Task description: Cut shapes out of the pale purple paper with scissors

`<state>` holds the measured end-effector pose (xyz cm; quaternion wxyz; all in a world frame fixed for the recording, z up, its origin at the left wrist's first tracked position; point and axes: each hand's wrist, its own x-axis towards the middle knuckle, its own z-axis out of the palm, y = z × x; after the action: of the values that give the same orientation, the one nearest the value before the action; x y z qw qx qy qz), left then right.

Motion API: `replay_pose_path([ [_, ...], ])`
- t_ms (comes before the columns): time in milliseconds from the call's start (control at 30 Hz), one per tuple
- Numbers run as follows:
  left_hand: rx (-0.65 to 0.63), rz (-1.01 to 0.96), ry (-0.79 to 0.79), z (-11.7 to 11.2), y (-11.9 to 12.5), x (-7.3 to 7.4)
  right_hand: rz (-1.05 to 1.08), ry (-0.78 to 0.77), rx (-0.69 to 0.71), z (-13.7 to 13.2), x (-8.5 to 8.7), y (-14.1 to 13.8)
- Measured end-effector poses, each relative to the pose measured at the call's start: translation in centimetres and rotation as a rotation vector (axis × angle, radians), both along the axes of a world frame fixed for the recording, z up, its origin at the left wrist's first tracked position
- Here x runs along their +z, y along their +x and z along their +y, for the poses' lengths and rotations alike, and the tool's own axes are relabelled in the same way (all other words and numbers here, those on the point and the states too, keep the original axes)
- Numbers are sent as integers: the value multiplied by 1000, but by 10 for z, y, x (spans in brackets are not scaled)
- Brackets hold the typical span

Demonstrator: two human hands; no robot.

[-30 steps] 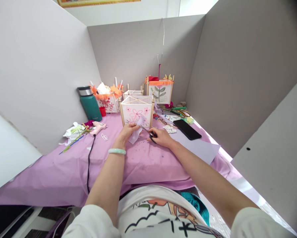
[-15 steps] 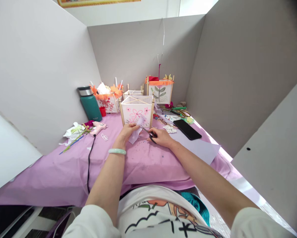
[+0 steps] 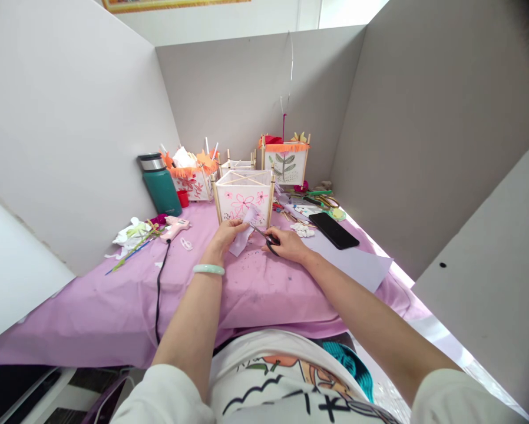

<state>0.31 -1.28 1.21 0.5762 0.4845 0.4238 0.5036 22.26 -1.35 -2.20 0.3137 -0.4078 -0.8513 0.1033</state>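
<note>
My left hand (image 3: 224,237) pinches a small piece of pale lilac paper (image 3: 243,237) above the purple tablecloth (image 3: 114,306). My right hand (image 3: 287,245) grips black-handled scissors (image 3: 264,234), their blades reaching into the paper's right edge. Just behind both hands stands a white paper lantern (image 3: 243,196) with a wooden stick frame and pink flower drawings. A pale green bangle (image 3: 208,270) sits on my left wrist.
A teal flask (image 3: 159,184) stands at the left, a pink glue gun (image 3: 175,226) with a black cord (image 3: 158,288) beside it. Other lanterns (image 3: 286,160) stand behind. A black phone (image 3: 333,229) and a lilac sheet (image 3: 357,264) lie to the right. Grey partition walls enclose the desk.
</note>
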Motion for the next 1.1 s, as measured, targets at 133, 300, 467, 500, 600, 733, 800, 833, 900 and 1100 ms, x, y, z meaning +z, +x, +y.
replay_pose_path([
  [133,-2,18,6,1,0,0,1,-3,3,0,0,0],
  [300,-4,32,7,1,-2,-1,8,-7,9,0,-1,0],
  [467,-24,22,20,1,-3,-2,-3,-29,-5,0,0,1],
  [500,-24,22,21,2,-3,-3,-5,-30,-7,0,0,1],
  [600,-24,23,18,2,-3,-4,-10,-25,-13,1,0,1],
  [733,-12,22,2,3,-3,-4,-8,-15,-21,3,-2,1],
  [800,-5,20,-6,3,-3,-4,-7,-15,-21,3,-2,1],
  [833,-4,17,-8,3,-3,-3,-8,-16,-22,3,-2,1],
  [900,-4,10,-9,3,-3,-3,-13,-17,-25,3,-2,1],
  [1100,-12,30,9,6,-4,-6,-6,-19,-31,1,-1,1],
])
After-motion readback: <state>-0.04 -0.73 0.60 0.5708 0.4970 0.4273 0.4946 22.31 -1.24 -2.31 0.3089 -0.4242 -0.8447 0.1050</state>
